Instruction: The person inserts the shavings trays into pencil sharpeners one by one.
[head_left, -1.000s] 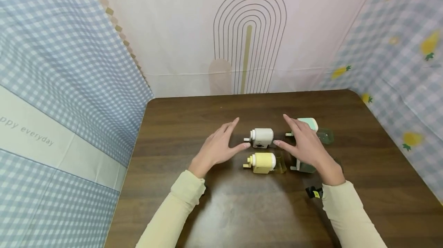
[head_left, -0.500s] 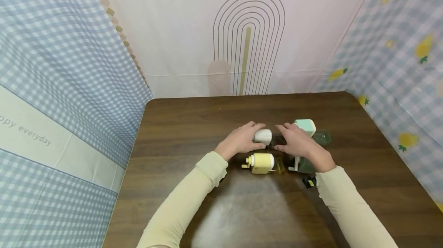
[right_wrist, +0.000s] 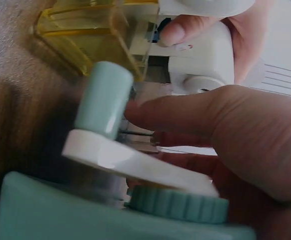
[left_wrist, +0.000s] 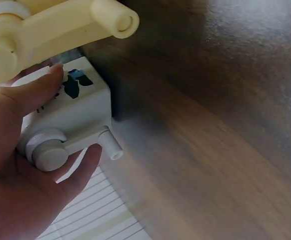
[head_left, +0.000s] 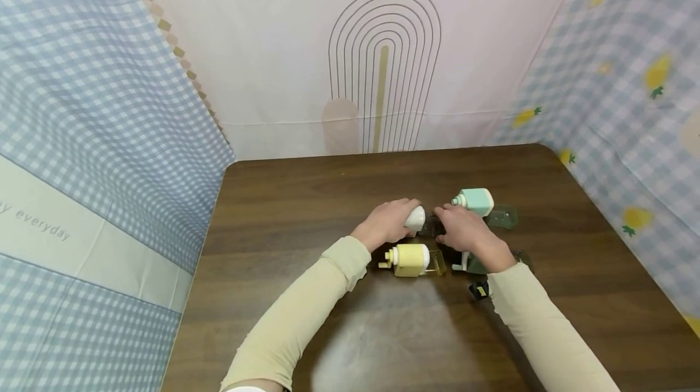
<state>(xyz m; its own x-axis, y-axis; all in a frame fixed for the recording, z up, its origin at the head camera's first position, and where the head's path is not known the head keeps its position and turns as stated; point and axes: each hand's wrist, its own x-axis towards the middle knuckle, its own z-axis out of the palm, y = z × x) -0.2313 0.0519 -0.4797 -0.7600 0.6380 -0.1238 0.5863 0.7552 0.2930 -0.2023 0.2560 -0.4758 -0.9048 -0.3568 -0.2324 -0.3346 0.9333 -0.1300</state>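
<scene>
A white hand-crank pencil sharpener (head_left: 415, 219) lies on the wooden table, its crank toward the left. My left hand (head_left: 389, 222) grips its body; in the left wrist view, thumb and fingers sit on opposite sides of the white casing (left_wrist: 83, 112), around the crank end. From the other end, my right hand (head_left: 465, 231) pinches the clear drawer (head_left: 429, 226) that sticks out of the sharpener. Just nearer than the hands is a yellow pencil sharpener (head_left: 411, 259) with an amber drawer. A mint pencil sharpener (head_left: 474, 201) lies beyond the right hand.
A dark green pencil sharpener (head_left: 477, 264) is partly hidden under the right forearm. Close to it lies a small black item (head_left: 479, 290) with a yellow mark. Cloth hangings (head_left: 273, 76) rise along the table's back and sides.
Both hands, spread apart above the table a second ago, have come down and inward onto the white pencil sharpener. The left hand now grips its body and the right hand its drawer.
</scene>
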